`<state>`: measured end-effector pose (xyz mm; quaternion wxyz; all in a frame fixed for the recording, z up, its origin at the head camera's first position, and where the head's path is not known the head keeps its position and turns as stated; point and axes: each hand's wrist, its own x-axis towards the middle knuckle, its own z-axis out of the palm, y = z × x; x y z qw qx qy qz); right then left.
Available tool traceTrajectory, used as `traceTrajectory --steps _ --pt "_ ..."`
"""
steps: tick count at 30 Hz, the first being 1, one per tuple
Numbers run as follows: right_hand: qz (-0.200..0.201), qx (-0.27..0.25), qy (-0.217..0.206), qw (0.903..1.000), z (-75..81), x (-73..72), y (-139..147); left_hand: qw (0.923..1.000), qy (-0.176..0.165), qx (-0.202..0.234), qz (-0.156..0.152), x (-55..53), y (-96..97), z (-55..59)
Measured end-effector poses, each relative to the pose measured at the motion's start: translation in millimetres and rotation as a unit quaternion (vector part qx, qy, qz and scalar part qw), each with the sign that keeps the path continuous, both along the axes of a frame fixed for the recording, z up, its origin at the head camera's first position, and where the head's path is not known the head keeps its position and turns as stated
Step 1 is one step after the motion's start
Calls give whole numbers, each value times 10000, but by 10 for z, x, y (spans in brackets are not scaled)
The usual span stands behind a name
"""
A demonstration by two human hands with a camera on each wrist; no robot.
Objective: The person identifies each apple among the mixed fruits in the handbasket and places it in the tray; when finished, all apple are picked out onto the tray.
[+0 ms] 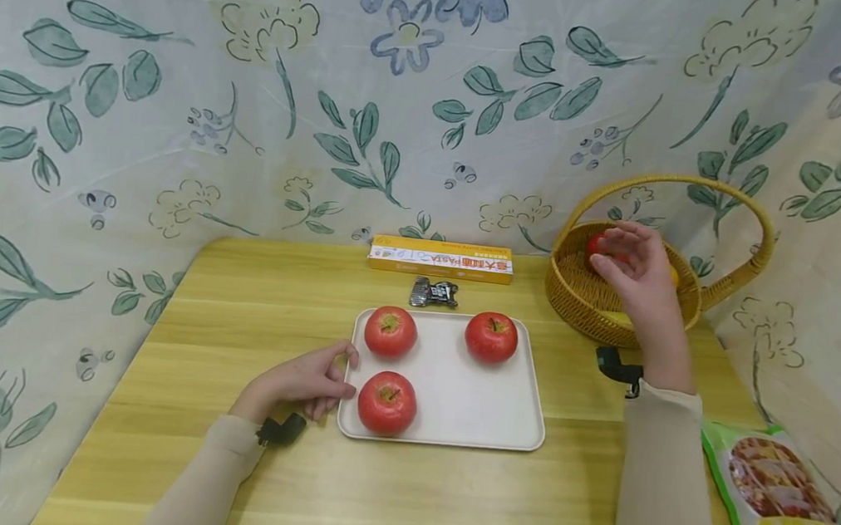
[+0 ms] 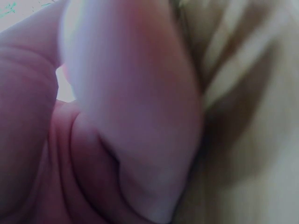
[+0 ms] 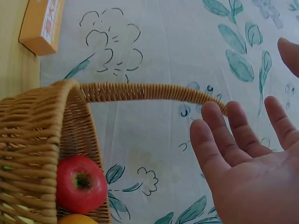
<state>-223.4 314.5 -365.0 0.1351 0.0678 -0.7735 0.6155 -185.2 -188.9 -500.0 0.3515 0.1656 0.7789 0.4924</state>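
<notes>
Right hand [image 1: 642, 282] near basket [image 1: 572, 307] (apple [image 3: 81, 184] inside); left hand [image 1: 303, 377] at tray [image 1: 464, 400].

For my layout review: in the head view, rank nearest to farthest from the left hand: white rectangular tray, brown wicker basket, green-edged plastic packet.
1. White rectangular tray: central, beside the left hand.
2. Brown wicker basket: back right.
3. Green-edged plastic packet: front right.

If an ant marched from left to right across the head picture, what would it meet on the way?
Left hand, two left apples, small dark item, right apple, wicker basket, green bag.
</notes>
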Motion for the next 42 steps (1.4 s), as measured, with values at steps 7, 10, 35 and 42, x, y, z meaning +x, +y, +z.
traceTrajectory --steps 7,10,35,42 --pt "-373 -1011 -117 9941 11 -356 331 10000 35 10 -22 4 -21 -11" --pt "-475 -1125 -114 9925 10 -515 428 10000 53 -17 -22 0 -21 -12" --pt "-458 1361 -1803 9731 -406 -1224 849 10000 12 6 -18 -11 -16 -10" --pt "-134 1515 -1901 9699 -471 -1241 867 10000 35 -28 1 -5 -18 -3"
